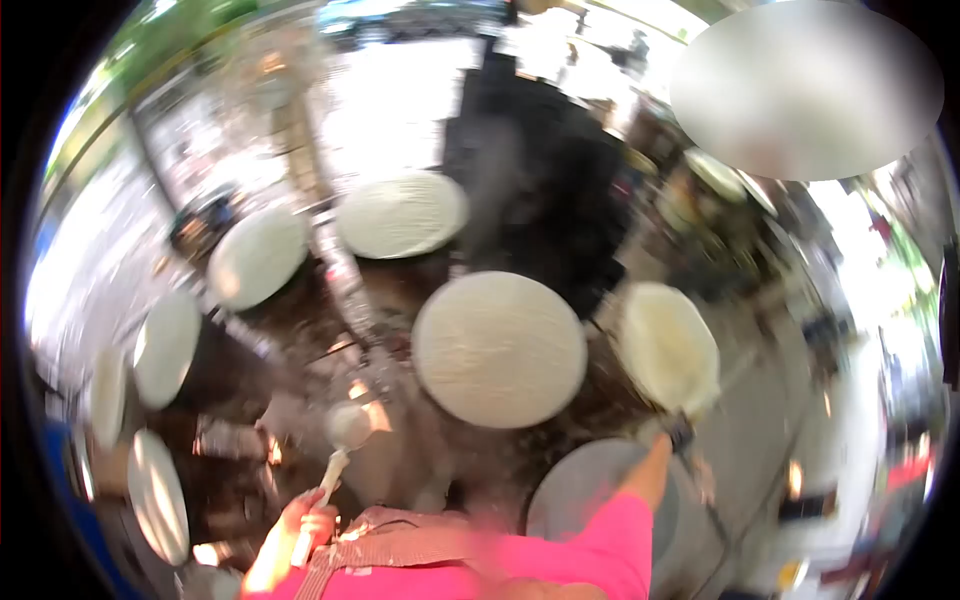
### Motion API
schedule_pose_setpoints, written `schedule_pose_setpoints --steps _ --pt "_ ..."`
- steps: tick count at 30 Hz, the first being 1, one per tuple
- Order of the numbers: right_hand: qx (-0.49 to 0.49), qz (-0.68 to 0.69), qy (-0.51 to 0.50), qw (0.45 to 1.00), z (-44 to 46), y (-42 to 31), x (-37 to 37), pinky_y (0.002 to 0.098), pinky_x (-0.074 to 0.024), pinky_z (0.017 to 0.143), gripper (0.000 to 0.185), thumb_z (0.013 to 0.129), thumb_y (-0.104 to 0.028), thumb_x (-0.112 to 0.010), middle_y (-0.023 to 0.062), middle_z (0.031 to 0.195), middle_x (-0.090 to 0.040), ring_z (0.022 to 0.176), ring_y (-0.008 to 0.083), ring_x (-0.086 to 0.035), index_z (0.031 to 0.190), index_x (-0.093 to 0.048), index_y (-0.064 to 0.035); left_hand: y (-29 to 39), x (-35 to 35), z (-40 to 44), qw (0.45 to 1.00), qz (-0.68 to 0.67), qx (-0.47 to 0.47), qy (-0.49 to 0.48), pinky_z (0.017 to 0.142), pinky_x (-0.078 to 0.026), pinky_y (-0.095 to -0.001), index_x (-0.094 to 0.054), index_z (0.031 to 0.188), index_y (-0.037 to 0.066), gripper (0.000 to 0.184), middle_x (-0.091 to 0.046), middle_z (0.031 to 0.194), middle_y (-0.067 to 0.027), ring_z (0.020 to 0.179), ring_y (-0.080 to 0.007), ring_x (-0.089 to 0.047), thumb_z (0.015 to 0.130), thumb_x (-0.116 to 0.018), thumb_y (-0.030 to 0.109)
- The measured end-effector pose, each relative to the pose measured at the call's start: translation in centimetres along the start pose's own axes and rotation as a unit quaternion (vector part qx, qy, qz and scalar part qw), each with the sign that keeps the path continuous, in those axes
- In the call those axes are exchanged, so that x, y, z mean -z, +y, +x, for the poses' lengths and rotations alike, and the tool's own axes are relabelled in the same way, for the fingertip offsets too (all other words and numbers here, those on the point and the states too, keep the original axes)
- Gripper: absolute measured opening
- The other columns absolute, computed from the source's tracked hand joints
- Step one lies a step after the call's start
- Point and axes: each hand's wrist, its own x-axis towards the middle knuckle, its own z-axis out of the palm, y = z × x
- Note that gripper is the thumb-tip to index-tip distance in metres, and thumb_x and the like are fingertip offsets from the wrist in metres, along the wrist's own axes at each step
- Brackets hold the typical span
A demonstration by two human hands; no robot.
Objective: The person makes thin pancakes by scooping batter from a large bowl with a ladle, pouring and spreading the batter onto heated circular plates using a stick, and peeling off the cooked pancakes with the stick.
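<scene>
My left hand (316,518), at the lower left, is wrapped round the pale handle of a ladle (348,427), whose round bowl points forward. My right hand (664,446) reaches out at the right with its fingers smeared by motion, close to a dark object (680,434) and the near edge of a pan with a pale yellowish sheet (668,345). Ahead of me lies a large round pan with a pale surface (499,349). A grey round plate (590,497) is partly hidden under my right arm.
More pale round pans stand in an arc: one ahead (402,214), another to its left (259,259), and several along the left side. Fire glows among them. A dark blurred mass (540,170) lies beyond the middle pan. Blurred objects and a cable are at the right.
</scene>
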Motion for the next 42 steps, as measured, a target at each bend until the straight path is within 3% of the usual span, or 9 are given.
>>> schedule_pose_setpoints --steps 5,11,17,21,23,25,29,40,42 --pt "0.235 -0.014 0.011 0.972 -13.8 1.6 -0.2 0.0380 -0.0432 0.067 0.042 0.079 -0.033 -0.050 0.0194 0.085 -0.059 0.073 0.0319 -0.056 0.100 -0.054 0.0023 1.1 5.4 -6.6 0.997 0.046 -0.042 -0.050 0.036 -0.030 -0.0214 -0.052 0.100 0.017 0.024 -0.032 0.053 -0.0004 0.041 -0.0085 -0.033 0.086 -0.042 0.033" --pt "0.249 0.159 -0.484 0.824 -38.0 -2.4 -2.4 0.0305 -0.0398 0.045 0.021 0.077 -0.019 -0.056 0.0072 0.064 -0.056 0.049 0.0147 -0.047 0.085 -0.057 0.0007 0.9 14.9 -12.7 0.966 0.093 -0.170 -0.171 0.033 -0.026 -0.0191 -0.048 0.087 0.018 0.016 -0.031 0.051 0.0011 0.039 -0.0068 -0.030 0.087 -0.039 0.032" --pt "0.526 -0.127 -0.708 0.454 -58.8 -1.5 -6.7 0.0238 -0.0328 0.042 0.015 0.073 -0.010 -0.059 -0.0015 0.051 -0.044 0.045 0.0076 -0.039 0.061 -0.053 -0.0045 -9.4 20.3 -16.8 0.905 -0.027 -0.411 -0.108 0.028 -0.020 -0.0175 -0.041 0.085 0.029 0.003 -0.023 0.046 0.0043 0.034 -0.0037 -0.022 0.087 -0.039 0.028" --pt "0.440 -0.115 -0.858 0.239 -71.5 2.5 -4.1 0.0217 -0.0306 0.041 0.012 0.073 -0.014 -0.059 -0.0022 0.049 -0.042 0.047 0.0066 -0.041 0.064 -0.055 -0.0063 -14.8 25.3 -17.1 0.833 -0.108 -0.522 -0.147 0.027 -0.019 -0.0167 -0.039 0.079 0.026 0.008 -0.025 0.047 0.0041 0.034 -0.0037 -0.024 0.085 -0.044 0.024" --pt "0.482 -0.222 -0.810 0.249 -76.6 4.4 2.2 0.0239 -0.0330 0.044 0.012 0.074 -0.015 -0.059 -0.0017 0.051 -0.045 0.051 0.0084 -0.044 0.067 -0.057 -0.0050 -18.4 27.1 -19.0 0.805 -0.164 -0.564 -0.087 0.027 -0.019 -0.0160 -0.039 0.080 0.025 0.007 -0.027 0.048 0.0038 0.035 -0.0034 -0.024 0.084 -0.045 0.023" --pt "0.703 -0.181 -0.681 0.092 -80.4 7.7 1.3 0.0305 -0.0384 0.050 0.024 0.075 -0.025 -0.059 0.0087 0.058 -0.052 0.050 0.0179 -0.045 0.080 -0.057 -0.0016 -21.2 29.9 -20.7 0.784 -0.174 -0.583 -0.123 0.029 -0.021 -0.0160 -0.040 0.082 0.024 0.006 -0.029 0.050 0.0026 0.037 -0.0040 -0.026 0.086 -0.042 0.027" --pt "0.782 -0.119 -0.612 -0.013 -88.8 14.9 3.0 0.0330 -0.0438 0.059 0.038 0.072 -0.040 -0.058 0.0148 0.069 -0.059 0.064 0.0271 -0.056 0.088 -0.059 -0.0057 -23.9 38.5 -22.8 0.704 -0.238 -0.629 -0.229 0.032 -0.025 -0.0178 -0.041 0.092 0.019 0.018 -0.030 0.052 0.0014 0.041 -0.0065 -0.031 0.088 -0.034 0.036" --pt "0.886 -0.149 -0.342 -0.276 -100.8 37.3 26.7 0.0410 -0.0454 0.065 0.040 0.075 -0.042 -0.048 0.0191 0.074 -0.059 0.074 0.0336 -0.057 0.081 -0.062 -0.0048 -13.6 65.7 -29.1 0.551 -0.344 -0.708 0.279 0.027 -0.025 -0.0300 -0.033 0.090 0.012 0.013 -0.032 0.044 -0.0048 0.028 -0.0165 -0.031 0.080 -0.041 0.015" --pt "0.889 -0.197 -0.381 -0.162 -100.6 39.4 21.9 0.0406 -0.0455 0.064 0.040 0.075 -0.043 -0.048 0.0189 0.074 -0.059 0.073 0.0339 -0.057 0.081 -0.062 -0.0054 -12.7 67.6 -28.6 0.544 -0.357 -0.701 0.291 0.027 -0.027 -0.0321 -0.032 0.094 0.011 0.017 -0.033 0.044 -0.0064 0.027 -0.0186 -0.033 0.079 -0.040 0.013"
